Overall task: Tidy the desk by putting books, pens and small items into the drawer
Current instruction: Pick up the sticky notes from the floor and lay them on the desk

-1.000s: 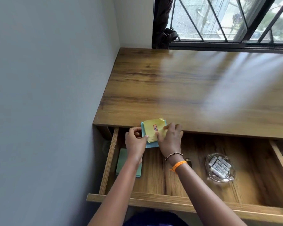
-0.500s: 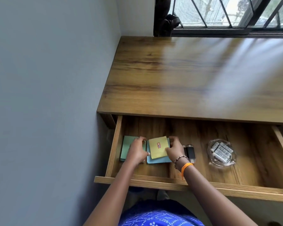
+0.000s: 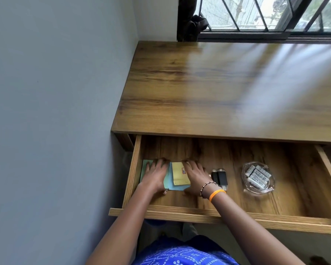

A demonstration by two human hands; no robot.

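Both hands flat in drawer (image 3: 134, 169), fingers straight. Left hand (image 3: 155, 176) presses green pad (image 3: 144, 169); right hand (image 3: 196, 176) presses yellow pad (image 3: 178, 175), which lies between the hands, long axis front-back.

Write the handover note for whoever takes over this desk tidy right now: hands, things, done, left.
Left hand: flat, fingers straight, pressing on the green pad at the drawer's left end.
Right hand: flat too, resting on the right edge of the yellow pad, which lies on the blue pad.
Neither hand has a grip on anything.
Things: all pads lie in the open drawer. To their right sit two black sticks, then a glass dish of batteries.
Done: the desk top shows nothing left on it in view.
Left: lift the hands away, check the unseen right of the desk, and probably push the drawer shut.
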